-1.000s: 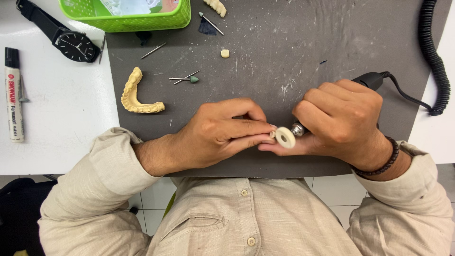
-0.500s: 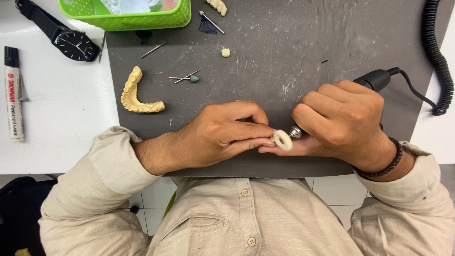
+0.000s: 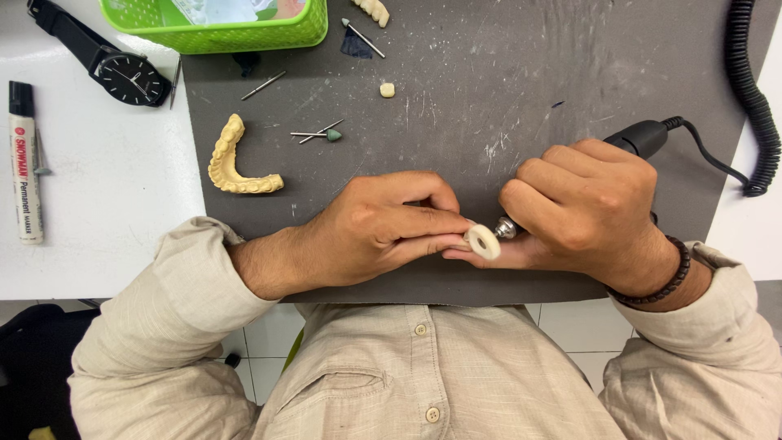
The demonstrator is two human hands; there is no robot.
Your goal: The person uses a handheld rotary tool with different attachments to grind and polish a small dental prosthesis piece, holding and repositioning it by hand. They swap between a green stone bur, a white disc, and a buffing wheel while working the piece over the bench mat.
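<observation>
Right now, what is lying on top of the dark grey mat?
On the mat lie a yellowish teeth model, thin metal bits and a small tooth-like piece. Both hands rest there too, covering the mat beneath them.

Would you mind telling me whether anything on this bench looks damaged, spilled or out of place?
Only the dark grey work mat: it is scratched and dusted with pale powder. Loose thin metal burs lie scattered near the yellow plaster dental arch cast.

One watch [image 3: 129, 78], one marker [image 3: 26, 165], one basket [image 3: 244, 34], three burs [image 3: 319, 134].
</observation>
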